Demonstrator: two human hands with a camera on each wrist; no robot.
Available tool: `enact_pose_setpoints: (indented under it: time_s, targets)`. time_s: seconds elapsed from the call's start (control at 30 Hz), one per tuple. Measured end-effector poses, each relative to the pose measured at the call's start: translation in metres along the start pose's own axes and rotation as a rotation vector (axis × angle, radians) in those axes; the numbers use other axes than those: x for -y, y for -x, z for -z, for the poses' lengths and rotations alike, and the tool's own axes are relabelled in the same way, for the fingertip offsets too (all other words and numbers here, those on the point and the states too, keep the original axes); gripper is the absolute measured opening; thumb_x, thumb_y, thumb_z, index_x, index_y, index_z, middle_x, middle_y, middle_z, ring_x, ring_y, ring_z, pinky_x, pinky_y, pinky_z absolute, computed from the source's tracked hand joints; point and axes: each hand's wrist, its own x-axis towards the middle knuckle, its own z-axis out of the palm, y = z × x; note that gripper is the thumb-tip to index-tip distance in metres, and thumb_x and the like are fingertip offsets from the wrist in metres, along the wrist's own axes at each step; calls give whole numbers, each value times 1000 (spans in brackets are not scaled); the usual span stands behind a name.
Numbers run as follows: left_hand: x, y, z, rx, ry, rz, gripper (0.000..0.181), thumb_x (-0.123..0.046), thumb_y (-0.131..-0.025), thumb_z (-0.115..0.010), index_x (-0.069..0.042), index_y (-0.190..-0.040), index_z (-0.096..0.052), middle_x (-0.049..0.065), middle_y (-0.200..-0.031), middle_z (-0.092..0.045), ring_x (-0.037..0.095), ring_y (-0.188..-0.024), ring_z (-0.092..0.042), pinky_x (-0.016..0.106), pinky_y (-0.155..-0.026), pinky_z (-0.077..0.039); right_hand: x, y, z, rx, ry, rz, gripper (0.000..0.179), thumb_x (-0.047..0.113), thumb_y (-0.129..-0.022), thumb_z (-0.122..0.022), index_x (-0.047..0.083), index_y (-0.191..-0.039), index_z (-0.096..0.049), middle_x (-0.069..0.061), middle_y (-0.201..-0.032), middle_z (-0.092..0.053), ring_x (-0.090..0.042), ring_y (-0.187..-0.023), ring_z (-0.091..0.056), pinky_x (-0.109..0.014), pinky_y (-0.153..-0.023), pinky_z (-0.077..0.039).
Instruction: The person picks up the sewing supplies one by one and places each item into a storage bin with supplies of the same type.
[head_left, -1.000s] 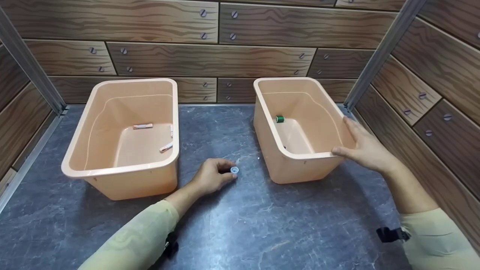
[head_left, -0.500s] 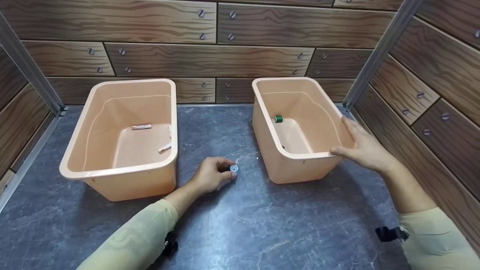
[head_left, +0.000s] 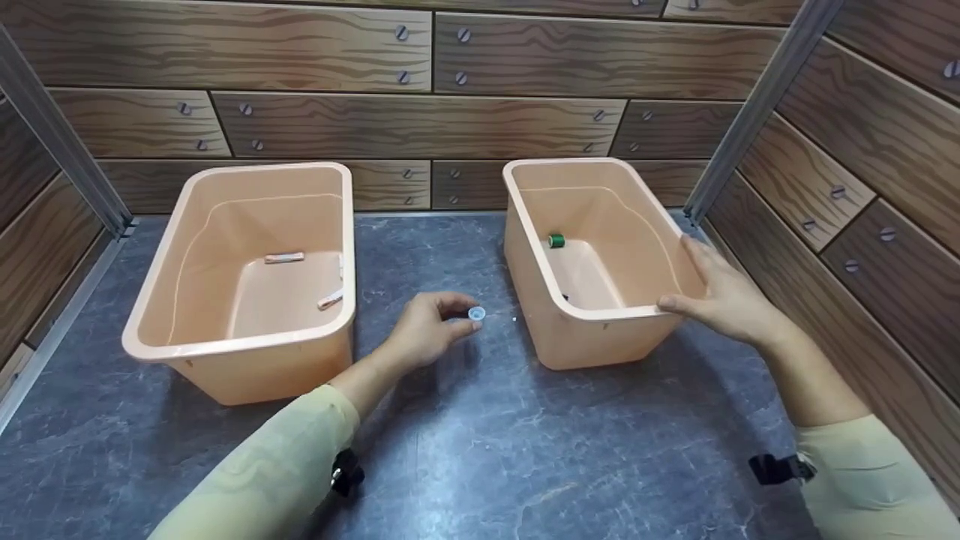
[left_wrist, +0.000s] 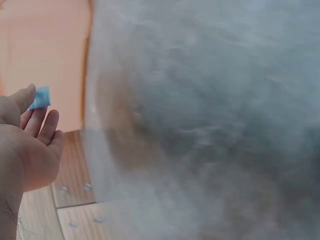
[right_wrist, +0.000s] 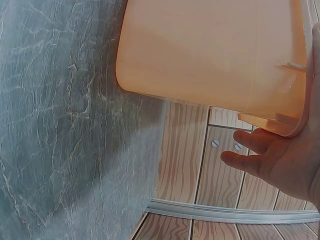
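In the head view my left hand (head_left: 429,330) is between two peach plastic bins, above the table. Its thumb and fingertips pinch a small light-blue thread spool (head_left: 477,313), whose round end faces up. The left wrist view shows the same spool (left_wrist: 41,98) between thumb and fingers, with the other fingers loosely bent. My right hand (head_left: 731,294) holds the near right corner of the right bin (head_left: 592,337) by its rim, thumb over the top. In the right wrist view, fingers (right_wrist: 247,162) reach past the outside of that rim. A green thread spool (head_left: 556,241) lies inside this bin.
At left stands the other peach bin (head_left: 262,375), with several small white-and-orange packets (head_left: 285,257) in it. A tiny white speck (head_left: 514,319) lies on the grey marbled table (head_left: 480,450) near the right bin. Wood-patterned walls (head_left: 420,124) enclose the back and sides.
My left hand, with the light-blue spool, has risen and moved slightly away from me toward the right bin. My right hand stays on its rim. The head view has tilted slightly.
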Motion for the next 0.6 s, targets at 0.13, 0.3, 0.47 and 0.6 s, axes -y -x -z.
enact_pose_setpoints:
  time_s: [0.13,0.3,0.47,0.6]
  targets:
    - [-14,-5,2,-4,18,-3,25,-12,-97,-80,-8,-122,-78,3,-116,-78,21,-115,-71,35,-96,-59,-1,1,-1,2,1,0,109,37,-91,-82,-10,-164,-18,-41,-165,-22,-61,-151,-23,-74,-118,-24]
    - [-31,-12,4,-23,42,-27,26,-12,-97,-80,-9,-123,-78,1,-114,-78,18,-111,-71,32,-93,-59,-3,1,-2,7,3,-3,110,39,-91,-82,-10,-164,-17,-41,-165,-21,-61,-151,-22,-73,-119,-23]
    - [-53,-18,9,-57,80,-52,28,-12,-97,-80,-7,-125,-77,2,-114,-78,18,-110,-72,32,-93,-59,-2,0,-1,6,-3,-2,111,40,-90,-82,-9,-165,-16,-41,-166,-20,-60,-152,-22,-73,-119,-22]
    - [-68,-20,11,-53,111,-56,28,-16,-97,-80,-9,-125,-77,0,-115,-78,17,-111,-71,33,-93,-59,0,0,1,4,1,-2,111,40,-90,-82,-10,-165,-17,-41,-165,-21,-60,-151,-22,-73,-119,-22]
